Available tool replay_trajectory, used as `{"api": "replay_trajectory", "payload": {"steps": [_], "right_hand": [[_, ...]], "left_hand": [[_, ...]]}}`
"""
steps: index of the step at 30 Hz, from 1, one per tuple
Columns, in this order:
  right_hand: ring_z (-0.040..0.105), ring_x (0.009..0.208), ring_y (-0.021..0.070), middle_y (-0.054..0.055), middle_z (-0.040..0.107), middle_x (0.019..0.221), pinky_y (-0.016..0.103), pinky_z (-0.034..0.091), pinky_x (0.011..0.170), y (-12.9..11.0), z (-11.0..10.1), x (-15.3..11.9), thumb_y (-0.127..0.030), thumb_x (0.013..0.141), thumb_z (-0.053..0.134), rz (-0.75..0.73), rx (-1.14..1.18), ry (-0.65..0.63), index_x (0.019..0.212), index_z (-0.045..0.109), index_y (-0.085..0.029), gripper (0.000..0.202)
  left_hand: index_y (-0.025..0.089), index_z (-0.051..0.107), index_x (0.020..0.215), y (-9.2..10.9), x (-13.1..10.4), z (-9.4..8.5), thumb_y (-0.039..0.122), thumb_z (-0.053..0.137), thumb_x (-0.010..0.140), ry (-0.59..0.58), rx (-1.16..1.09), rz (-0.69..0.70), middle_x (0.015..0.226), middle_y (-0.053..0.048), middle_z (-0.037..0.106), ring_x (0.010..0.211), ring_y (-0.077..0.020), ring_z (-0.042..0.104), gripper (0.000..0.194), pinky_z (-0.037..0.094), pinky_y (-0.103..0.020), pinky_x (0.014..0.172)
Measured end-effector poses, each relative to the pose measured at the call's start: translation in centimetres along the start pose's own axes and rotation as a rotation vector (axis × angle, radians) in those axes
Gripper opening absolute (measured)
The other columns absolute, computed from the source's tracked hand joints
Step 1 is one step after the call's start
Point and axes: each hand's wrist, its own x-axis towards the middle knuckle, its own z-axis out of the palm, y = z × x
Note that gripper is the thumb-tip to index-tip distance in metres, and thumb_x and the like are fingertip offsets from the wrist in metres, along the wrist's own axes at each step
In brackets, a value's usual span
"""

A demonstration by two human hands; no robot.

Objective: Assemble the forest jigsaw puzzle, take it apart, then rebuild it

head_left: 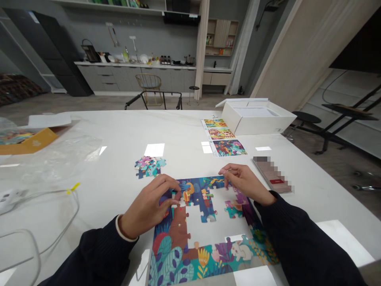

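A partly assembled jigsaw puzzle [180, 226] lies on the table in front of me, with bare white gaps in its middle. My left hand [151, 204] is at its upper left side, thumb and index finger around a small brown puzzle piece [177, 196] beside a narrow gap. Over the upper right edge rests my right hand [245, 180], its fingers loosely bent and apart, with nothing visible in them. Loose puzzle pieces [149, 166] lie in a small pile beyond my left hand.
Reference picture cards [228, 147] lie near a white box [262, 117] at the back right. A pixelated phone-like object [272, 174] is right of my right hand. On the left are a yellow box [32, 143], clear plastic wrap [68, 155] and a white cable [59, 234].
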Motion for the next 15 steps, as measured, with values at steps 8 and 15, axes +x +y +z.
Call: {"api": "replay_trajectory", "payload": {"steps": [8, 15], "right_hand": [[0.052, 0.047, 0.0116, 0.0, 0.066, 0.057, 0.025, 0.037, 0.049, -0.12, 0.2, -0.11, -0.058, 0.089, 0.066, 0.0, -0.004, -0.017, 0.085, 0.066, -0.017, 0.041], [0.053, 0.05, 0.0122, 0.0, 0.067, 0.06, 0.024, 0.035, 0.048, 0.24, 0.29, -0.13, -0.058, 0.09, 0.066, 0.007, -0.013, -0.041, 0.088, 0.066, -0.017, 0.041]], "left_hand": [[0.021, 0.061, 0.1, 0.24, 0.0, 0.48, 0.016, 0.07, 0.094, 0.137, 0.031, 0.029, 0.106, -0.009, 0.069, 0.105, -0.0232, 0.065, 0.012, 0.053, -0.036, 0.09], [0.021, 0.06, 0.099, 0.42, -0.16, 0.68, 0.016, 0.072, 0.092, 0.151, 0.023, 0.022, 0.106, -0.009, 0.069, 0.105, -0.0239, 0.065, 0.014, 0.053, -0.037, 0.09]]}}
